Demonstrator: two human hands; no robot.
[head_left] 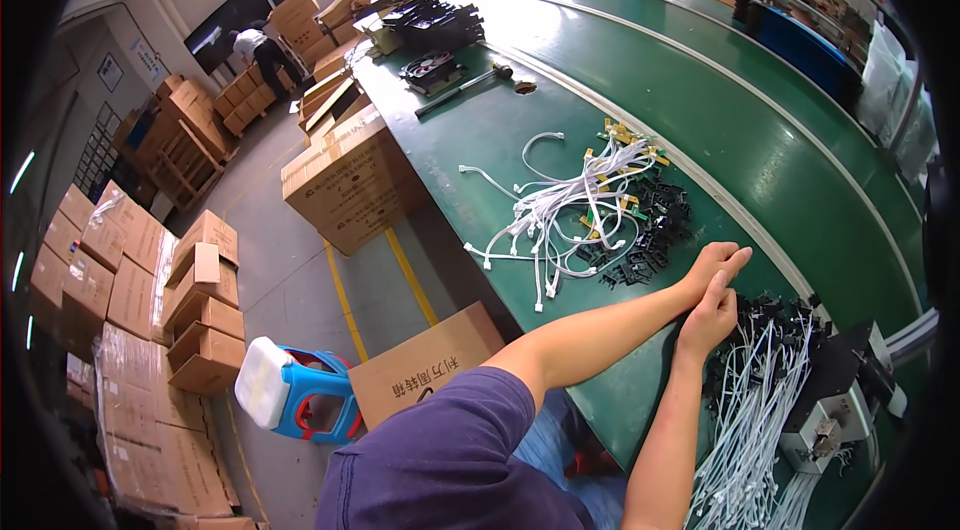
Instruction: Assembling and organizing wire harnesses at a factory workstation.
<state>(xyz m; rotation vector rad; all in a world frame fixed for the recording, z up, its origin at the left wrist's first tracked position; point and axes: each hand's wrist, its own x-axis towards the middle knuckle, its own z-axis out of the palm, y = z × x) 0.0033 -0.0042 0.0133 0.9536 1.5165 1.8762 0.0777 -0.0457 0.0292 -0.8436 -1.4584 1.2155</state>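
My left hand (pixel 712 266) and my right hand (pixel 708 318) meet above the green bench top (pixel 470 185), fingers curled and pressed together. Whatever they pinch, if anything, is hidden by the fingers. Beyond them lies a loose heap of white cables (pixel 570 195) with plugs on their ends and small yellow-green boards. Small black plastic parts (pixel 655 230) are piled against that heap. Beside my right hand is a thick bundle of pale cables (pixel 755 420), with black pieces (pixel 765 315) massed at its top end.
A metal bench device (pixel 830 430) stands right of the bundle. Farther along the bench are a hammer-like tool (pixel 465 92), a fan (pixel 432 72) and stacked black parts (pixel 430 25). Cartons (pixel 350 180) and a blue-and-white stool (pixel 300 395) stand left. A person (pixel 265 55) bends over boxes far off.
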